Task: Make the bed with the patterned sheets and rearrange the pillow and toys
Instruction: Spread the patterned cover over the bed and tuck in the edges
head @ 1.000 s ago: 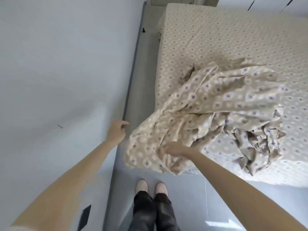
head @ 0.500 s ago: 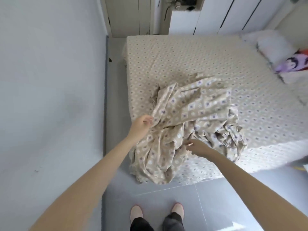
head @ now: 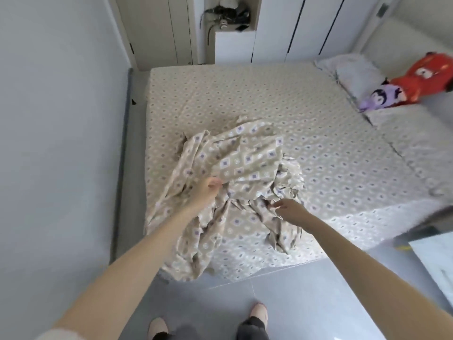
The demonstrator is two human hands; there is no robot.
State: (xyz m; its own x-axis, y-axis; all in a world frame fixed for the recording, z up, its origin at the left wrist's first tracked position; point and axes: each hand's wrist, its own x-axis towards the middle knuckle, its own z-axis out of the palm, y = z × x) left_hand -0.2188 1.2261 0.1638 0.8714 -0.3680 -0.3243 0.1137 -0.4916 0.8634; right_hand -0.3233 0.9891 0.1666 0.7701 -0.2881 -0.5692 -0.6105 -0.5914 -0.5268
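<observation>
Beige cloth w/ a purple-and-white diamond print: the crumpled sheet lies heaped on the near-left part of the bed. One end spills over the near edge & hangs toward the floor. Bed has a fitted cover in a similar, smaller print, lying flat.

Left hand is at the heap's left-middle, fingers curled round a fold of the sheet, gripping it. Right hand is just right of it, nearer the bed edge, fingers pinched on a crease of the same sheet. Both forearms are bare, reaching in from the near side.

Far right, at the head end: pale pillow, purple toy just beside it, red toy touching the purple one on its right. All three are well apart from the heap.

Left of the bed is a narrow strip of floor, then a grey wall. Far side: white wardrobe doors & an open niche w/ dark clutter, too small to make out. At the near edge, the person's feet in pale slippers, dark trousers above.
</observation>
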